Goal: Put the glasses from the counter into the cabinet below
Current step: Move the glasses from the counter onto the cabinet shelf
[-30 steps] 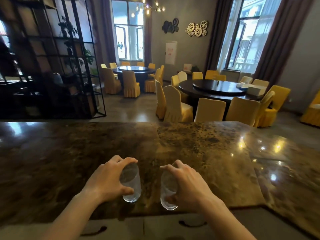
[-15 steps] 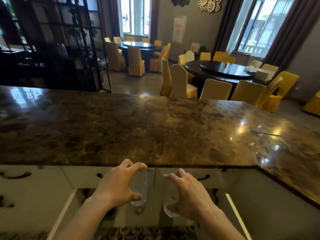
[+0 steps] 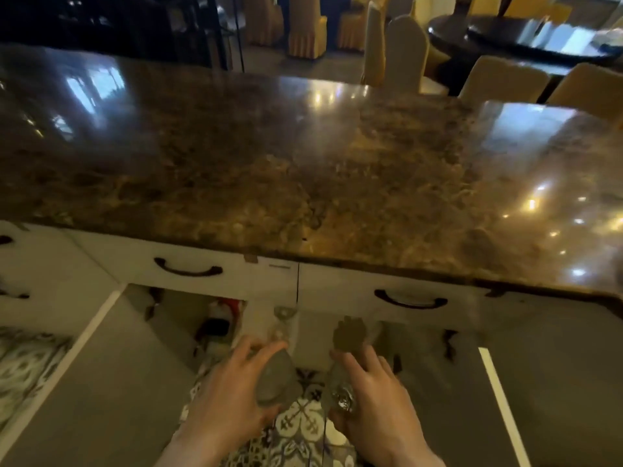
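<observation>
My left hand (image 3: 232,396) grips a clear glass (image 3: 276,382) from the side, low in front of the open cabinet (image 3: 188,318). Beside it, my right hand (image 3: 377,402) holds a second clear glass (image 3: 340,389). Both glasses hang below the brown marble counter (image 3: 303,170), over the patterned floor between the two open cabinet doors. Inside the cabinet stand more glasses (image 3: 283,318), blurred, and a dark rounded thing (image 3: 349,333) I cannot identify.
Two open grey cabinet doors (image 3: 101,382) (image 3: 539,399) flank my hands. White drawers with black handles (image 3: 187,271) (image 3: 409,302) run under the counter edge. A red-and-white container (image 3: 220,315) sits inside on the left. Yellow-covered chairs (image 3: 401,52) and a dark round table (image 3: 505,38) stand beyond the counter.
Both hands have carried the glasses off the counter and down to the open cabinet front. My view has tilted downward, so the drawers and doors now fill the lower half.
</observation>
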Available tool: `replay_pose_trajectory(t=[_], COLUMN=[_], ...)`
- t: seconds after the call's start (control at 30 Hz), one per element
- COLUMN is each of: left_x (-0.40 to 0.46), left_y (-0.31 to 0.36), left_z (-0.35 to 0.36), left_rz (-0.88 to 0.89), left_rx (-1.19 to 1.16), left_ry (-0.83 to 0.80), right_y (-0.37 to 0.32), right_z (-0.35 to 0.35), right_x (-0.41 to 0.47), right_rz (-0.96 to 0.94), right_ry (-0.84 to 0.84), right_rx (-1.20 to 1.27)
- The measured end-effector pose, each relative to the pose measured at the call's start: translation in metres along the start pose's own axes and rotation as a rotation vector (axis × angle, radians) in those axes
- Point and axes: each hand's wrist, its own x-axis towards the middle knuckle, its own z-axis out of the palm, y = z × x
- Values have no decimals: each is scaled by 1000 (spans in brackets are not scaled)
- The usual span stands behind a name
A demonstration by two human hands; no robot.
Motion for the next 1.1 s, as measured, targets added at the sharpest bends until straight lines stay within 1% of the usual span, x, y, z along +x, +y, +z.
replay_pose_trajectory(t=[0.17,0.23,0.33,0.43,0.53,0.6,0.77,0.87,0.97,1.1], left_x=[35,53,76,113,157,183,255,295,322,346], left_y=[-50,-76,-110,-157,-204,-227,-268,-284,-286,-291], left_z=[101,148,211,283,359,397,467,496,505,518], left_rz=[-31,-53,-66,-6,-53,-27,103,151,186,231], left_rx=[-79,-64,-45,-1,19,44,42,-16,-3,28], left_ry=[-8,-31,-8,-21,-30,-12,88,114,176,215], right_y=[55,80,114,146,186,210,255,275,283,283], right_z=[95,145,207,271,340,370,422,437,442,455], right_x=[38,56,85,129,178,213,302,349,385,424], right_rz=[47,92,134,191,184,153,123,68,-1,-57], right_ry=[-3,-9,11,-25,47,91,241,274,290,333], right_rx=[20,33,64,98,177,147,168,211,139,64])
